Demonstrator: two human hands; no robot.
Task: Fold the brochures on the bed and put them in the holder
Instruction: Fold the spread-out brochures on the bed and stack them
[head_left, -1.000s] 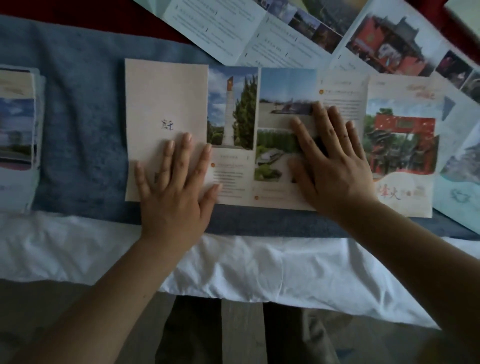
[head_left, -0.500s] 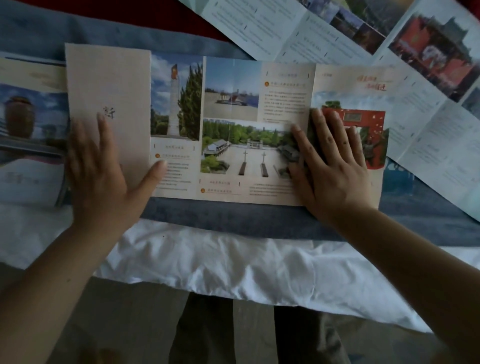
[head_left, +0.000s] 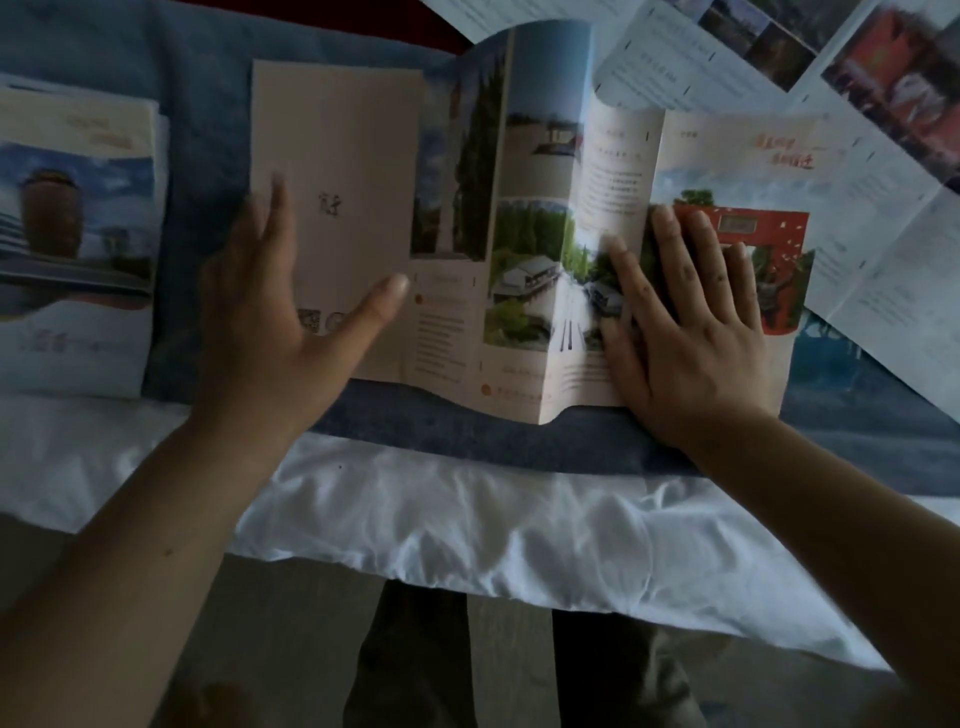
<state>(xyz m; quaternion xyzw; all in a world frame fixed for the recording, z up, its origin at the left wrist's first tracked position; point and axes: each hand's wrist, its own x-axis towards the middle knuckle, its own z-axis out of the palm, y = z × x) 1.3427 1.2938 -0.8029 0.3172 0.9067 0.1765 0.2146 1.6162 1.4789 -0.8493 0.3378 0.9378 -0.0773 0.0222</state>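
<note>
A long multi-panel brochure (head_left: 519, 218) lies across the blue blanket (head_left: 197, 104) on the bed. Its middle panels bulge upward in an arch. My left hand (head_left: 270, 332) grips the plain beige left panel, thumb on top and fingers spread at its left edge. My right hand (head_left: 685, 332) lies flat, fingers apart, pressing down the right panels beside a red gate picture. A stack of folded brochures (head_left: 78, 234) sits at the far left. The holder is not in view.
Several unfolded brochures (head_left: 831, 93) overlap at the upper right. A white sheet (head_left: 467, 519) covers the bed's near edge. Below it are the floor and my legs.
My left hand has pushed the left panel toward the right, and the middle panels have risen from flat into an arch. My right hand has stayed pressed on the right panels.
</note>
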